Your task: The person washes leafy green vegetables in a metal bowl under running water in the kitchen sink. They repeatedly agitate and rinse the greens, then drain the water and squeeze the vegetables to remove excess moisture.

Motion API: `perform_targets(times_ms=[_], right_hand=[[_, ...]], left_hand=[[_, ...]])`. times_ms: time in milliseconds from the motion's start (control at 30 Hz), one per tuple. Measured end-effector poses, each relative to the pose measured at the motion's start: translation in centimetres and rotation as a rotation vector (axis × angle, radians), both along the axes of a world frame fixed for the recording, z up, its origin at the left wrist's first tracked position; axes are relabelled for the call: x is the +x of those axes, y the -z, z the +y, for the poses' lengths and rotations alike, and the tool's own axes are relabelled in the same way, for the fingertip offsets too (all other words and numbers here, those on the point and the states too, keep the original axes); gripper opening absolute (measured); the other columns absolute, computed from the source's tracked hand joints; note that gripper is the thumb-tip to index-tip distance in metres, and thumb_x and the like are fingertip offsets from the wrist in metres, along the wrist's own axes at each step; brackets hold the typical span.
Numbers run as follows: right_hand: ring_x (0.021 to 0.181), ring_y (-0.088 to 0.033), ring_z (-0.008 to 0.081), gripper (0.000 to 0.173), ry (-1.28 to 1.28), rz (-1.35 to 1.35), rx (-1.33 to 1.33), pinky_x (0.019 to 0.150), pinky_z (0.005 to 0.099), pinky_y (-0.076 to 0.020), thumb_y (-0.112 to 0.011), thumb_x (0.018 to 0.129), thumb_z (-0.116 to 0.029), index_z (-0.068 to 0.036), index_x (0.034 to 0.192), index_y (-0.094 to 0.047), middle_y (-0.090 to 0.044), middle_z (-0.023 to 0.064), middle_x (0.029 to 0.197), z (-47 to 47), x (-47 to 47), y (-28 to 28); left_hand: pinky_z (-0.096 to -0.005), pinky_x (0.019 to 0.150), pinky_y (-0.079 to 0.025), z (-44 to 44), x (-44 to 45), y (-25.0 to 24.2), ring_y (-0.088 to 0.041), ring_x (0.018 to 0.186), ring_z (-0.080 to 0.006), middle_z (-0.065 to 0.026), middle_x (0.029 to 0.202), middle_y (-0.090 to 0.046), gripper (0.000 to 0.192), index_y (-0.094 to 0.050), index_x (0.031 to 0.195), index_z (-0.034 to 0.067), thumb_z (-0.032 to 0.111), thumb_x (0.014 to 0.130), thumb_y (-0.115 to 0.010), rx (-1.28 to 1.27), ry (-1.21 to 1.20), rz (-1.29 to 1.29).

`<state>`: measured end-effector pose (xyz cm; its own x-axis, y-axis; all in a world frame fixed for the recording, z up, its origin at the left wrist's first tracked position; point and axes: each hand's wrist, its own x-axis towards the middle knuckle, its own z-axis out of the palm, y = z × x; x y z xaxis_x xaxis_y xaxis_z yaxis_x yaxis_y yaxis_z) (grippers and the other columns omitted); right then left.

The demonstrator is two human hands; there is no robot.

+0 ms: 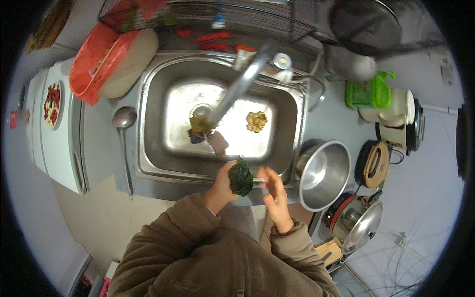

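My left hand (pixel 219 187) grips a dark green clump of leafy vegetable (pixel 241 179) over the front edge of the stainless steel sink (pixel 157 156). Beside it my right hand (pixel 275 198) holds nothing, its fingers apart and slightly blurred near the sink's rim. On the basin floor lie a yellowish-brown clump of food (pixel 256 122) and, by the drain, some dark leafy scraps (pixel 196 136). The metal faucet (pixel 237 91) reaches across the basin from the back and hides part of the drain area.
Right of the sink a steel bowl (pixel 324 176) leans tilted, with a lidded pot (pixel 352 219) beyond it. A ladle (pixel 124 118) lies on the left counter near a bin lined with a red plastic bag (pixel 87 70). Red peppers (pixel 213 36) lie behind the sink.
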<state>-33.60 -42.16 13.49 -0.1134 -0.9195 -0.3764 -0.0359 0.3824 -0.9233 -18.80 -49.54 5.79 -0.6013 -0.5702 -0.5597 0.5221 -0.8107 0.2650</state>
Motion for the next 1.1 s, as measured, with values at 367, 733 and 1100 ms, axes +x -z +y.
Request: perform_targets(times_ms=[367,733,1100], right_hand=[[0.068,-0.061,0.0170,0.040,1.199,-0.801,0.160,0.053,0.0270,-0.0485,-0.053,0.089,-0.040,-0.004,0.108,-0.050,-0.060,0.0084,0.085,13.0,-10.2,3.3],[0.057,-0.057,0.0159,0.023,0.766,-0.230,0.219,0.045,0.0260,-0.0492,-0.052,0.086,-0.006,0.007,0.105,-0.049,-0.059,0.0121,0.084,7.1,-6.2,-0.3],[0.056,-0.055,0.0152,0.030,0.582,-0.252,0.391,0.038,0.0243,-0.0480,-0.056,0.079,-0.006,0.003,0.106,-0.046,-0.056,0.0089,0.083,-4.4,2.6,7.3]], left_hand=[[-0.0386,0.069,-0.048,-0.1,-8.0,-6.3,-0.056,0.081,-0.0246,-0.0096,0.077,-0.057,0.026,-0.057,0.078,0.007,0.031,0.086,-0.050,0.413,-0.006,0.305],[-0.0283,0.089,-0.042,-1.3,-7.8,-9.4,-0.052,0.101,-0.0149,-0.0071,0.111,-0.051,0.046,-0.043,0.119,0.003,0.042,0.095,-0.040,-0.152,0.088,0.026],[-0.0388,0.101,-0.032,-8.3,3.6,2.0,-0.038,0.123,-0.0369,-0.0244,0.135,-0.036,0.070,-0.029,0.138,0.004,0.013,0.077,-0.063,-1.200,0.851,-1.107]])
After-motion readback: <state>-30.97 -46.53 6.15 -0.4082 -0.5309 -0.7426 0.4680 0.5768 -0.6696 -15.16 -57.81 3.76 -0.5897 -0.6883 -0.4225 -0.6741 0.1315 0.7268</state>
